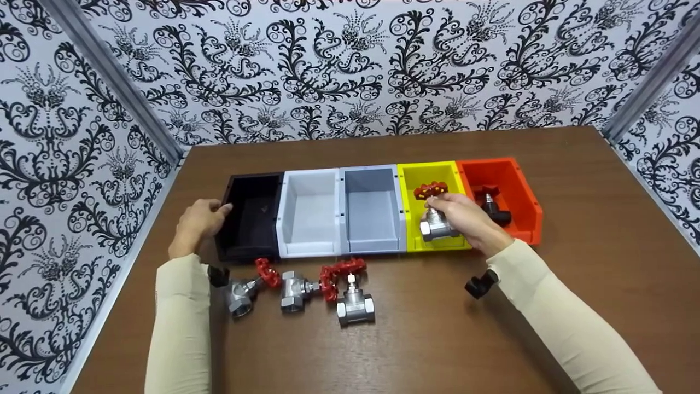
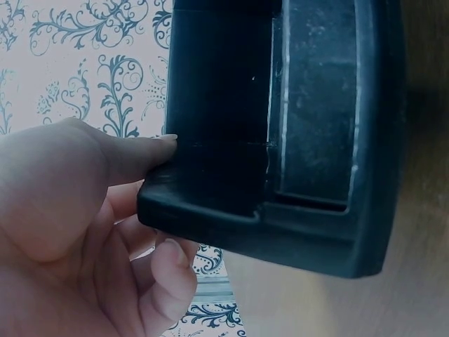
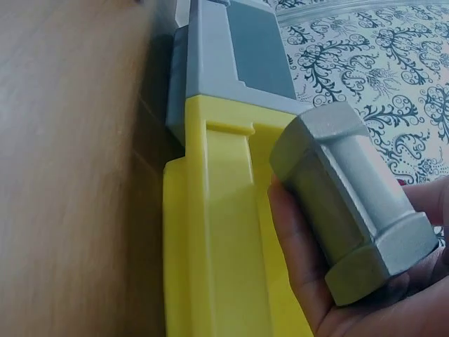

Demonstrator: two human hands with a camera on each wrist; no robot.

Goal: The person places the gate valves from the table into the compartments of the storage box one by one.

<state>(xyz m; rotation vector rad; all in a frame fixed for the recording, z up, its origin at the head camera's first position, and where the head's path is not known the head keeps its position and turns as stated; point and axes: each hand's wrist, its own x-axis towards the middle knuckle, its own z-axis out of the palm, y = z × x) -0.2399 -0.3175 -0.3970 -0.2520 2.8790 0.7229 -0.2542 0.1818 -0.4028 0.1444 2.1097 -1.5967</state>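
Note:
My right hand (image 1: pixel 465 216) grips a metal gate valve (image 1: pixel 436 225) with a red handwheel over the yellow bin (image 1: pixel 410 232). Up close in the right wrist view, the valve's steel body (image 3: pixel 351 203) lies against my fingers, above the bin's front lip. At the row's left end, my left hand (image 1: pixel 199 221) pinches the side wall of the black bin (image 2: pixel 316 239), thumb at the rim and fingers outside. Three similar valves with red handwheels lie on the table before the bins: a left one (image 1: pixel 240 295), a middle one (image 1: pixel 293 291) and a right one (image 1: pixel 355 307).
Between the black and yellow bins stand a white bin (image 1: pixel 311 250) and a grey bin (image 1: pixel 373 245). The orange-red bin (image 1: pixel 528 219) at the right end contains a dark valve (image 1: pixel 496 214). Patterned walls enclose the brown table (image 1: pixel 415 345) at the back and sides.

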